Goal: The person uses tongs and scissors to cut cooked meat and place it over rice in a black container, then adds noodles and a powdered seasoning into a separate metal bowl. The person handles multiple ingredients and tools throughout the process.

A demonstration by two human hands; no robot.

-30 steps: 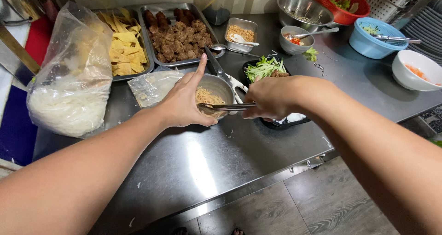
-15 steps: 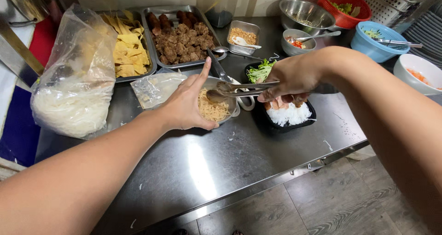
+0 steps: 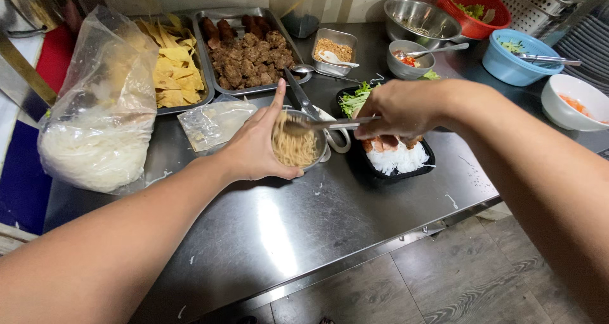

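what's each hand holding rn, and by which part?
Left hand: small round metal bowl of tan noodles, gripped around its side wall. Right hand: metal tongs, held at the handle end, tips in the noodles.

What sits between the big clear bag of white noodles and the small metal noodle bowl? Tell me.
In the head view, a flat clear plastic bag lies on the steel table between them, beside the left hand.

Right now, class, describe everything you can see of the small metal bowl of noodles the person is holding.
The small metal bowl looks like shiny steel, round and shallow, filled with pale brown noodles. It sits low over the steel table, tilted slightly toward the black tray beside it. The left hand cups its near side, forefinger raised. Metal tongs, held by the right hand, lift a clump of noodles from it.
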